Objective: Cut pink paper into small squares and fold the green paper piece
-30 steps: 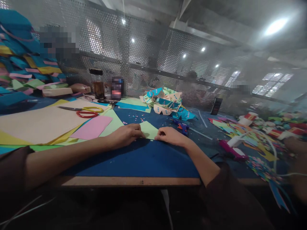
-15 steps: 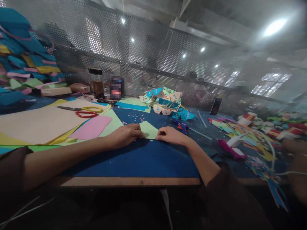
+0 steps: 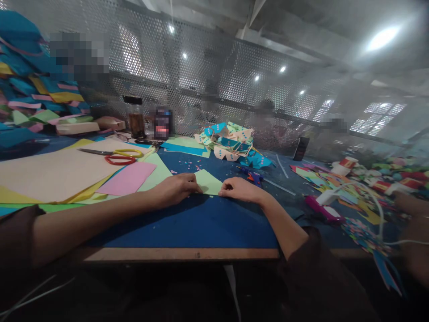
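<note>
A pale green sheet of paper lies on the blue table cover, its near edge toward me and a pointed corner facing away. My left hand has its fingers closed on the left end of that edge. At the right end, my right hand pinches the paper between thumb and curled fingers. A tiny pale scrap lies just in front of the edge. Beyond my right hand rests a dark blue glue gun.
Scissors with red and yellow handles lie on stacked paper sheets to the left. Folded, dotted paper pieces are heaped at the back. A magenta power strip sits on the right; another person's arm is at the far right.
My hands and the green paper stay almost in place; the near edge lies slightly flatter. A blurred shape has appeared behind the screen at the upper left.
</note>
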The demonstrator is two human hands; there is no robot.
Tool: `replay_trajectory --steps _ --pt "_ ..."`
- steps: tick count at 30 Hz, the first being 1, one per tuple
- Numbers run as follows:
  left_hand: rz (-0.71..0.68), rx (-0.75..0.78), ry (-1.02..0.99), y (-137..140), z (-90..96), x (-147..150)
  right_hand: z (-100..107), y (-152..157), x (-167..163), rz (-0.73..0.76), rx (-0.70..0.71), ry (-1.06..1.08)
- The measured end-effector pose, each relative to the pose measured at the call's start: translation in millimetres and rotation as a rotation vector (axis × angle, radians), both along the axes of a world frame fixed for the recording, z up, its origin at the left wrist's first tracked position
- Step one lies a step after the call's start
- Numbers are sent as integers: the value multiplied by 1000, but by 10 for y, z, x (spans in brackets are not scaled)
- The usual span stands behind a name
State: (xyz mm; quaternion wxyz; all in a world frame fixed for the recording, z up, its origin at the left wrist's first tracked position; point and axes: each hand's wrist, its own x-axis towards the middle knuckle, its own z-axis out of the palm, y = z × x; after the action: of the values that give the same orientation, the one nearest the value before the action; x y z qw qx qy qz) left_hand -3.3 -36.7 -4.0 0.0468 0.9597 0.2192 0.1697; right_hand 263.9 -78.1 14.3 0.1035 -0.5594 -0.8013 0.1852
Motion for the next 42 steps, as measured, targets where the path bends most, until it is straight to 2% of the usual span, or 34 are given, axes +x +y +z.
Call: replay_trajectory --steps 42 --pt "-35 6 -47 33 -24 -9 131 15 372 3 -153 -85"
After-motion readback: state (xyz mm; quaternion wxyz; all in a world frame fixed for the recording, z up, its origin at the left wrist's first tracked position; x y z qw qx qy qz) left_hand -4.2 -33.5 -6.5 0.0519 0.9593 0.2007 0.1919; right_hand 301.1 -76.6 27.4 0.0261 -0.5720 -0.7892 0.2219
